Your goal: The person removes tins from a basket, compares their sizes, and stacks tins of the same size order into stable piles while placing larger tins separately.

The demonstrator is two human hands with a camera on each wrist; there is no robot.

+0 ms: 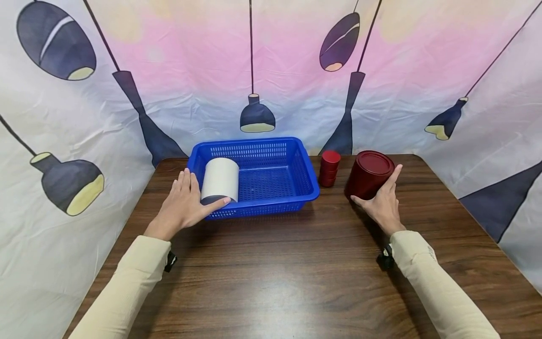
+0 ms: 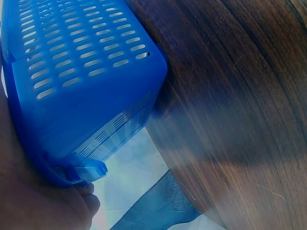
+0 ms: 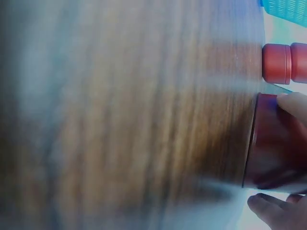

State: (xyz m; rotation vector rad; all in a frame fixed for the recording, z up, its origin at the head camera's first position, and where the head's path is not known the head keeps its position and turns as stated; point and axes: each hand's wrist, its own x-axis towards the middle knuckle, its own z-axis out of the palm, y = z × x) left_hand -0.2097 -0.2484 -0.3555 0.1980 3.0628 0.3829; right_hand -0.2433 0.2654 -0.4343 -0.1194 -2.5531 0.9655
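A blue plastic basket (image 1: pixel 271 203) with slotted walls stands at the back of the wooden table. My left hand (image 1: pixel 179 202) rests on its front left corner, fingers straight along the left rim and thumb along the front rim. In the left wrist view the basket's wall (image 2: pixel 81 115) fills the upper left. Inside the basket, at its left end, is a white cylinder (image 1: pixel 221 179) with a grey lower band. My right hand (image 1: pixel 383 205) holds a dark red lidded canister (image 1: pixel 367 176), thumb on its near left side and fingers along its right.
A small red stack of round tins (image 1: pixel 329 168) stands between the basket and the canister, close to the table's back edge. The brown wooden table (image 1: pixel 271 268) stretches toward me. Behind it hangs a cloth (image 1: pixel 288 56) printed with lamps.
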